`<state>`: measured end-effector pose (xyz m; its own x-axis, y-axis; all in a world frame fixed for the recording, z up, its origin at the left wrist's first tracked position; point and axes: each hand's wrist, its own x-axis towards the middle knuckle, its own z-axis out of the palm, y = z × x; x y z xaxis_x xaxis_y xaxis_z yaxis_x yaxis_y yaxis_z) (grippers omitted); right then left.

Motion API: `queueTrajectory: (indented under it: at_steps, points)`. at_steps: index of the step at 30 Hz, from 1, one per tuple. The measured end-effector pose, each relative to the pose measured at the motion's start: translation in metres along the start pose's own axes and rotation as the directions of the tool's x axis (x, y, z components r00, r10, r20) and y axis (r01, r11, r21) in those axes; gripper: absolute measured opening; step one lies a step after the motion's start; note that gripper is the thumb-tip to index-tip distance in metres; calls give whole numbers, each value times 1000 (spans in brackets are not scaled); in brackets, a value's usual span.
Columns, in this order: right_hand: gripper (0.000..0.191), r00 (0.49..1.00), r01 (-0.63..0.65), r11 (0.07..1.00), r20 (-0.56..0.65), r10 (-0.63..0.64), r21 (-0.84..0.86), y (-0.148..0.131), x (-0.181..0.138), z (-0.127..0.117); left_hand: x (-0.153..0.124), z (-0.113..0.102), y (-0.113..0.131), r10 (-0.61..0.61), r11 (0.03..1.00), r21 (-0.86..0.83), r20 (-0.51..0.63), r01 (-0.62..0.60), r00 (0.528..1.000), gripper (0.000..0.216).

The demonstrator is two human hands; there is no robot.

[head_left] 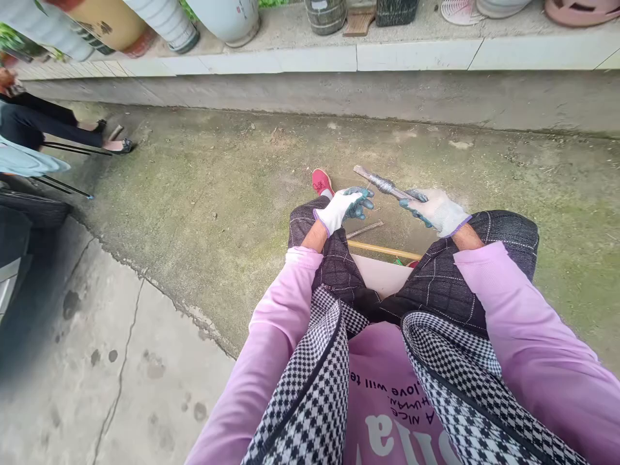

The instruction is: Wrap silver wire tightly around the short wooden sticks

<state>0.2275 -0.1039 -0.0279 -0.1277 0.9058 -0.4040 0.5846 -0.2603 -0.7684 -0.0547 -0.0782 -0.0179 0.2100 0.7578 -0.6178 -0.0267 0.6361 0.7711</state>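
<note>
My right hand [433, 208], in a white glove with a blue-grey coated palm, is closed around one end of a wooden stick [359, 171]. Dark metal wire [382, 183] is wound in a thick coil about the stick's middle. To its left, my left hand [349, 205], gloved the same way, has its fingers curled, and a thin strand of the wire appears to run from them toward the coil. Both hands are above my knees. Below them, a second stick [367, 229] and a yellow rod [385, 249] lie in front of a pale board [382, 274].
A tiled ledge [314, 59] with flower pots [225, 19] runs across the far side. At the left, another person's legs [53, 119] show beside a folding stool [68, 186]. A dark vehicle part [29, 226] stands at the left edge. Mossy concrete surrounds my seat.
</note>
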Motion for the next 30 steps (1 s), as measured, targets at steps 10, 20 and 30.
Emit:
queueTrajectory:
  at_steps: [10, 20, 30]
  points:
    - [35, 998, -58, 992, 6, 58, 114, -11, -9, 3, 0, -2, -1, -6, 1000, 0, -9, 6, 1000, 17]
    - [33, 996, -85, 984, -21, 90, 159, -17, -11, 4, 5, -6, -1, -19, 991, -132, 32, 23, 999, 19]
    - [36, 996, -87, 988, -6, 89, 129, -18, -10, 6, 11, -9, -7, -25, 995, -92, -7, 25, 1000, 15]
